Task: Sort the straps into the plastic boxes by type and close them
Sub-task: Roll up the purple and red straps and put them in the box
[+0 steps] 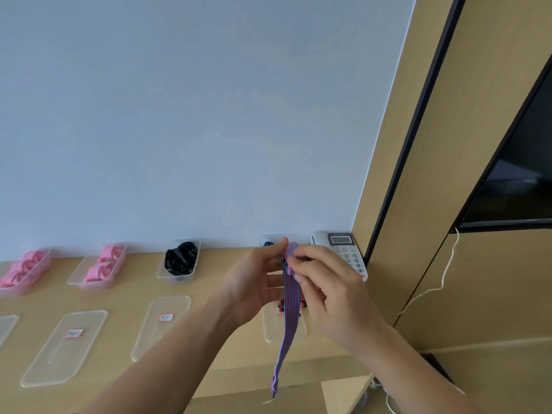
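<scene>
A blue-and-red striped strap (289, 312) hangs down from both hands above the desk's right side. My left hand (257, 282) and my right hand (325, 282) pinch its folded top end, and its tail dangles past the desk's front edge. Along the wall stand clear plastic boxes: two with pink rolled straps (21, 271) (101, 265), one with black straps (180, 258), and one (273, 239) mostly hidden behind my hands. Clear lids (64, 348) (162, 324) lie flat in front, each with a small label. Another lid (273, 327) lies under the strap.
A white desk telephone (343, 249) sits in the back right corner against the wall. Its white cord (442, 282) runs down the wooden panel on the right. A dark screen (519, 174) hangs on that panel. The desk's front edge is near the strap's tail.
</scene>
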